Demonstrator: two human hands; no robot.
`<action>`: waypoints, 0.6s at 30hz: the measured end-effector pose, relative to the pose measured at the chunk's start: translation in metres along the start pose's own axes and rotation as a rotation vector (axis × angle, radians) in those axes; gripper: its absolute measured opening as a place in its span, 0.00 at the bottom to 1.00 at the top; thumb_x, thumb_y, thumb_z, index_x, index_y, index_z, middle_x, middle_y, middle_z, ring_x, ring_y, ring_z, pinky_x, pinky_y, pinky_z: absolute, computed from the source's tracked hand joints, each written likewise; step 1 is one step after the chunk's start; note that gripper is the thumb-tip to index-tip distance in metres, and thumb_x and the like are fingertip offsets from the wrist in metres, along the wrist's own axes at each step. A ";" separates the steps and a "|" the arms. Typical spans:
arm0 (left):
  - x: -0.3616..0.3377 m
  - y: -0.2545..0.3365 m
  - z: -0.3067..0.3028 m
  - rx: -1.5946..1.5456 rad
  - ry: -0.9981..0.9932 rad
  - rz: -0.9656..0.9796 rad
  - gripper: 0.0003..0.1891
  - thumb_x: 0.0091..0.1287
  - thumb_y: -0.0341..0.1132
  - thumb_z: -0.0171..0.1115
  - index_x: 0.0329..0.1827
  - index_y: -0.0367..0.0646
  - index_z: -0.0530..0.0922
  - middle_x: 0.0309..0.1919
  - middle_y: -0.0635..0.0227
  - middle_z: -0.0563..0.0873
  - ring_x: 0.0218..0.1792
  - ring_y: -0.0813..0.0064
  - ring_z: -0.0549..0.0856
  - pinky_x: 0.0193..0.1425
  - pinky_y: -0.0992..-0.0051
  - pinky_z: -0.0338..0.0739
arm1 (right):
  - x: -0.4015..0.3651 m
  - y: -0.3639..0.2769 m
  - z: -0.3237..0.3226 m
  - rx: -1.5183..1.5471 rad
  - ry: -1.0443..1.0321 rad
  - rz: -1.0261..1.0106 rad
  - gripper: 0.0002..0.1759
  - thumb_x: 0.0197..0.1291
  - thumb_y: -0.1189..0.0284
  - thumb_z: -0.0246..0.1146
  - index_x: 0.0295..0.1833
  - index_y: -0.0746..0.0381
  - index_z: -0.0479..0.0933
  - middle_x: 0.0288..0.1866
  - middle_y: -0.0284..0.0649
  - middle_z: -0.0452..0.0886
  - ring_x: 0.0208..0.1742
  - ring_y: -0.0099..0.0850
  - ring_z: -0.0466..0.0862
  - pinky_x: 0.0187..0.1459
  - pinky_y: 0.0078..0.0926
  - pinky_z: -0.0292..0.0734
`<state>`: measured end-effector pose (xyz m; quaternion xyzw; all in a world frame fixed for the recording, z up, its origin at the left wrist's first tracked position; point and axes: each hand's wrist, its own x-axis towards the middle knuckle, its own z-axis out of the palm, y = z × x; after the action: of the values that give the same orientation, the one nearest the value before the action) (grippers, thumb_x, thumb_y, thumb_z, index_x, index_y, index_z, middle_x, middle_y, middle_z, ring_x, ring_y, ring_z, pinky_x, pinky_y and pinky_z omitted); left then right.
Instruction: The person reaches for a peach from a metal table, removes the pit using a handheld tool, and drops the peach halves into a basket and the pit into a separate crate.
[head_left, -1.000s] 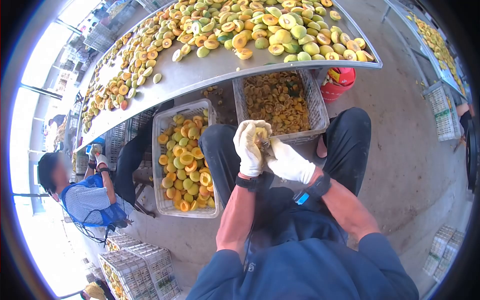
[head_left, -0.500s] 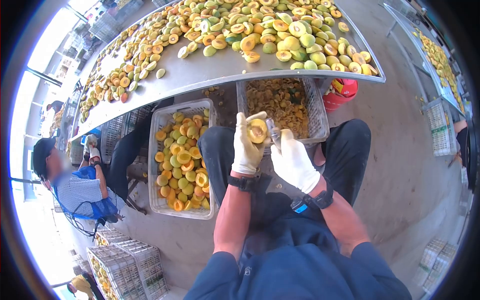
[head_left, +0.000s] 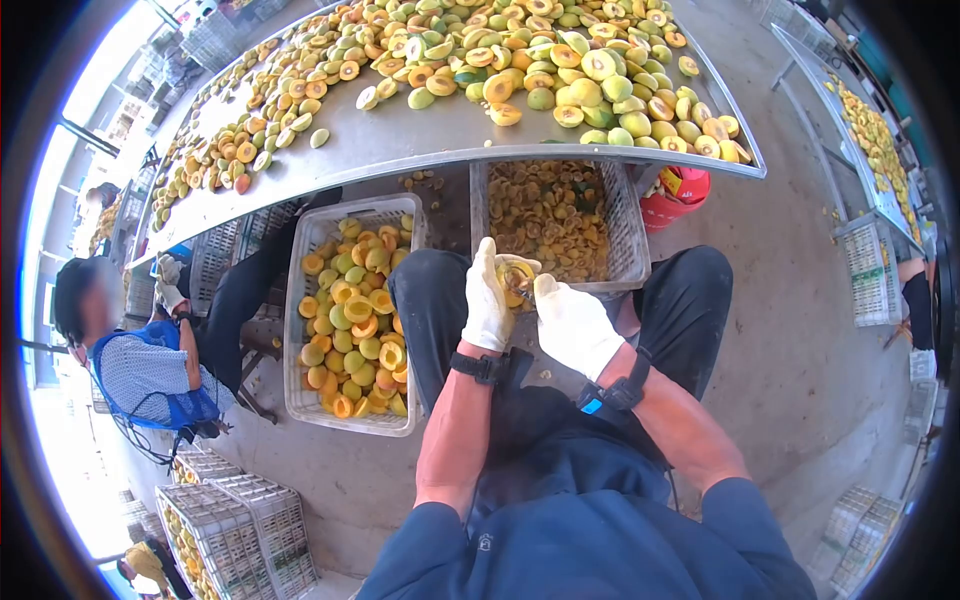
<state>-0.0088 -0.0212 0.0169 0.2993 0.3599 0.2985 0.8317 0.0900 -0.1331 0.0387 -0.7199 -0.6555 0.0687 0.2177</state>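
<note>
My left hand (head_left: 487, 303), in a white glove, is wrapped round a peach half (head_left: 513, 272) held above the gap between my knees. My right hand (head_left: 578, 325), also gloved, grips a small metal pitting tool (head_left: 526, 287), its tip pressed against the cut face of the fruit. Fingers hide most of the tool. Just beyond my hands stands a crate (head_left: 642, 240) holding brown pits and scraps. To the left of my knee is a white crate (head_left: 293, 350) of hollowed peach halves.
A metal table (head_left: 400, 130) heaped with halved peaches spans the front. Under its right end sits a red bucket (head_left: 668, 208). A seated person (head_left: 155, 365) works at the left. Stacked crates (head_left: 235, 530) stand behind at lower left.
My right hand has brought the tool from beside the peach half into its cut face. The left hand has turned the fruit slightly. The seated person's head and hands have shifted.
</note>
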 end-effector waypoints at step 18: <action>-0.012 0.023 0.013 0.470 -0.179 -0.057 0.30 0.76 0.57 0.45 0.45 0.38 0.84 0.28 0.70 0.83 0.25 0.80 0.79 0.21 0.81 0.69 | -0.010 0.020 -0.001 0.380 -0.122 0.170 0.13 0.60 0.75 0.56 0.49 0.71 0.72 0.30 0.53 0.80 0.33 0.52 0.82 0.36 0.44 0.77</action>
<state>-0.0123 -0.0188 0.0453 0.4992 0.3529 0.1554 0.7760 0.1073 -0.1442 0.0302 -0.7130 -0.5797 0.2527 0.3029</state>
